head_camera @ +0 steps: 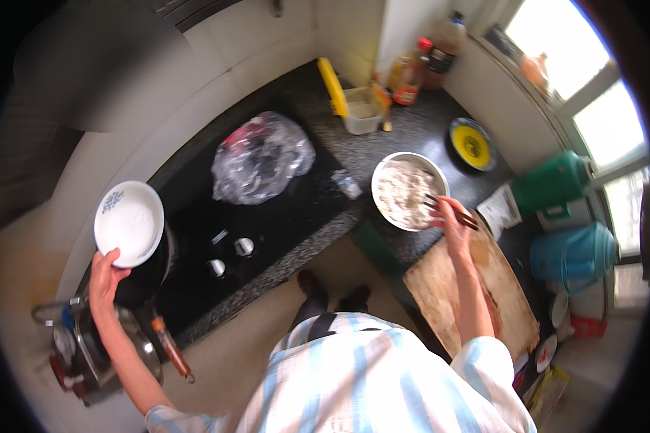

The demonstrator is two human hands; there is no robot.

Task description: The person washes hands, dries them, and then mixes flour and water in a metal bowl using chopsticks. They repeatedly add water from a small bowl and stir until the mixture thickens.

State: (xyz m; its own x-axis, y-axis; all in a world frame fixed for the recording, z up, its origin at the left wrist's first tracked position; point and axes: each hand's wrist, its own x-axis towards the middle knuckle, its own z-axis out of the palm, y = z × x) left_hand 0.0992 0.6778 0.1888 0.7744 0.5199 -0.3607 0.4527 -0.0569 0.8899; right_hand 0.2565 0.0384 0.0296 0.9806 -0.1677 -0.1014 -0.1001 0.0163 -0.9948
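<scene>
My left hand grips the rim of a white bowl with a blue-green floral motif, thumb over the edge. White matter, perhaps powder, lies in it. The bowl is raised beside a dark pan on the cooktop, which it partly hides. On the right, my right hand holds dark chopsticks at the rim of a round white basin. Inside the basin is a lumpy, whitish, flour-like mixture, and the chopstick tips reach its right side.
A clear plastic bag sits on the black cooktop. Behind the basin are a seasoning box, bottles and a yellow dish. A wooden cutting board and green and blue thermos flasks stand right. The pan's handle juts out.
</scene>
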